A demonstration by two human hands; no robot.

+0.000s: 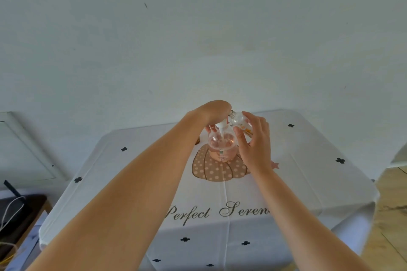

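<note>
A clear pump bottle [222,145] with pinkish liquid stands on the table's white printed cloth [141,182], over a dotted pumpkin print. My left hand [214,110] lies on top of its white pump head, fingers bent down over it. My right hand [255,138] grips a small clear bottle [239,120] and holds it tilted, with its open neck by the pump's spout. The fingertips of my left hand are hidden behind the pump.
The cloth carries black crosses and the words "Perfect Seren". A white wall rises behind the table. A dark low table [19,215] with cables stands at the left. Wooden flooring [392,215] shows at the right.
</note>
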